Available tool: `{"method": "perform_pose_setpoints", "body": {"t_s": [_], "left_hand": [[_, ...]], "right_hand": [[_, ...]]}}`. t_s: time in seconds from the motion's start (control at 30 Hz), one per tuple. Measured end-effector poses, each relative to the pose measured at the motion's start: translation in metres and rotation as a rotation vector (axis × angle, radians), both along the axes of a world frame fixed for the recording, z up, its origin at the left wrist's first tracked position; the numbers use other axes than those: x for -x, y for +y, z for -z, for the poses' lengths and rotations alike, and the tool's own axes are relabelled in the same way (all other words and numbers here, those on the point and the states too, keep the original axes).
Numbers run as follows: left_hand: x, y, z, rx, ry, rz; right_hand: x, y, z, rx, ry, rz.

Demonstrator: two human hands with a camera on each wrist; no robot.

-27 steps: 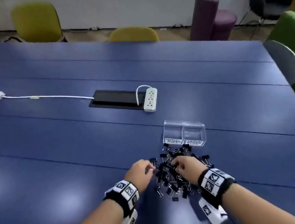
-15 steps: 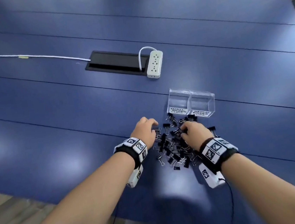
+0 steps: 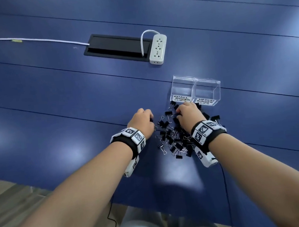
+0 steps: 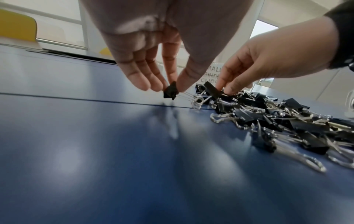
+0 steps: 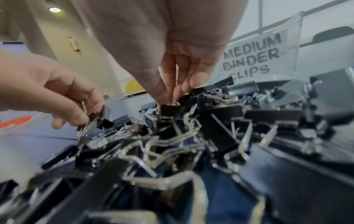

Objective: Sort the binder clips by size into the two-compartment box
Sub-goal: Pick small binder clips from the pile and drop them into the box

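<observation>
The binder clips lie in one loose heap on the blue surface, just in front of the two-compartment box. The box is clear; its left compartment has the label for small clips, its right one the label for medium clips, and both look empty.

The left hand pinches one small clip between thumb and fingertips at the left edge of the heap, and in the left wrist view the clip seems just above the surface. The right hand reaches down into the far part of the heap, near the box, and its thumb and fingers close on the wire handle of another clip. I cannot tell the size of this second one for sure.

To do this step well, I think each hand should lift only one clip, straight up, because the wire handles in the heap are hooked into each other and a neighbour may come along. Before the release, it is good to compare the black body with the others. The small clip belongs in the left compartment, so the left hand has a short way. Drop it low inside the walls, so it does not bounce out.

A white power strip lies farther back, well apart from the work.
</observation>
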State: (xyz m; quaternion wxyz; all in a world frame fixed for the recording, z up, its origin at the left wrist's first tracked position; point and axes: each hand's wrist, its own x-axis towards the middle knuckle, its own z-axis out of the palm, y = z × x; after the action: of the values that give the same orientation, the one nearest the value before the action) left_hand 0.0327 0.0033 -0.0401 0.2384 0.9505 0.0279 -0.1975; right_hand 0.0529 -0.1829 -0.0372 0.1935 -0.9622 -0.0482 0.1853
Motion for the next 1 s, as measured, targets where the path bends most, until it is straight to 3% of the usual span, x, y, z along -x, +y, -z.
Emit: {"method": "perform_pose_setpoints", "body": {"t_s": [0.2,0.37,0.5,0.63,0.8,0.9,1.0], "left_hand": [[-0.002,-0.012,-0.01,-0.043,-0.165,0.109],[0.001,-0.026,-0.003,-0.102,-0.087,0.273],[0.003,-0.024,-0.002,-0.087,-0.107,0.282],[0.005,-0.018,-0.005,0.08,-0.076,0.171],[0.007,-0.006,-0.008,0.346,-0.053,-0.198],[0.007,0.003,-0.008,0.366,-0.003,-0.214],[0.008,0.004,-0.006,0.277,0.047,-0.129]], "right_hand": [[0.001,-0.002,0.0,-0.068,-0.034,0.041],[0.001,0.002,0.003,-0.019,-0.021,0.022],[-0.002,0.006,0.0,0.037,0.044,0.041],[-0.004,0.006,-0.004,0.036,0.113,0.107],[-0.001,-0.001,-0.012,-0.1,0.052,0.175],[-0.003,-0.014,-0.01,-0.291,0.056,0.344],[-0.003,-0.025,-0.009,-0.523,0.099,0.495]]}}
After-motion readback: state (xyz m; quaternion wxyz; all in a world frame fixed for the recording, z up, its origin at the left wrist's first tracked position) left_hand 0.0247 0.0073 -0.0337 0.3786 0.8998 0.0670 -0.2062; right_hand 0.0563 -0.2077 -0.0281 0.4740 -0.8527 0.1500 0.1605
